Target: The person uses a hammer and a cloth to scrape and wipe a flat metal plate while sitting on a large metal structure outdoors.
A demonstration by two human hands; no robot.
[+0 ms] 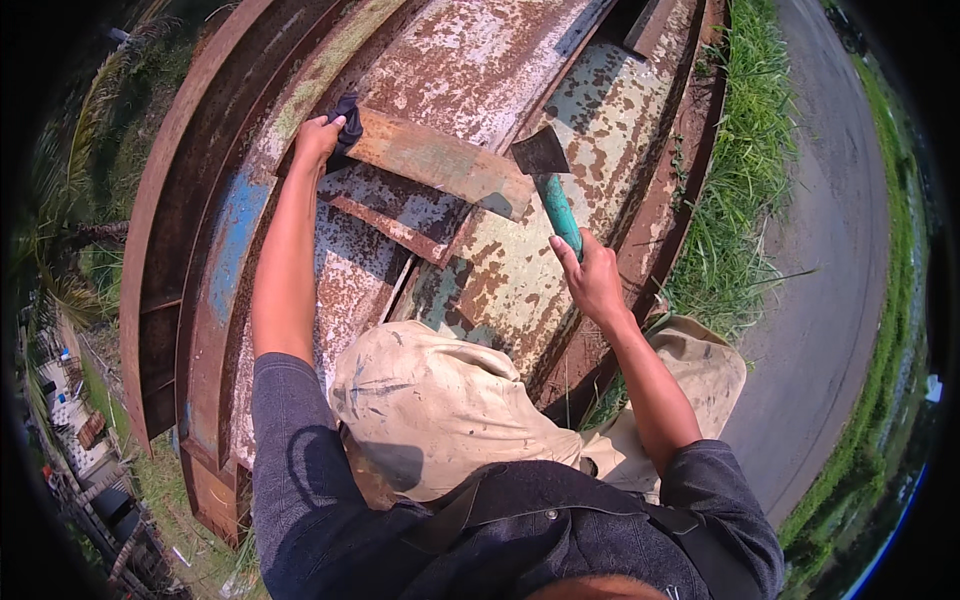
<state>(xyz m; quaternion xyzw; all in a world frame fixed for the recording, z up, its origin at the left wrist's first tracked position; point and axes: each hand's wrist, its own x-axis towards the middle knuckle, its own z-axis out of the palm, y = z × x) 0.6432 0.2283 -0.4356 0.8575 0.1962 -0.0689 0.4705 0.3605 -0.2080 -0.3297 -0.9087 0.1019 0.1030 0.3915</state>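
Note:
My right hand (590, 275) grips the teal handle of a scraper (553, 195), whose dark flat blade rests against a rusty, flaking metal hull (520, 110). My left hand (318, 138) reaches up and left, pressing a dark cloth (348, 125) against the end of a rusty flat metal strip (440, 160) that lies across the hull. The scraper blade sits just right of that strip's other end. My knee in dirty beige trousers (430, 400) is pushed against the hull below both hands.
The rusted hull has ribs and a blue-painted band (225, 270) on its left. Tall grass (740, 200) borders it on the right, then a paved road (830, 250). Palm fronds and small structures lie far left.

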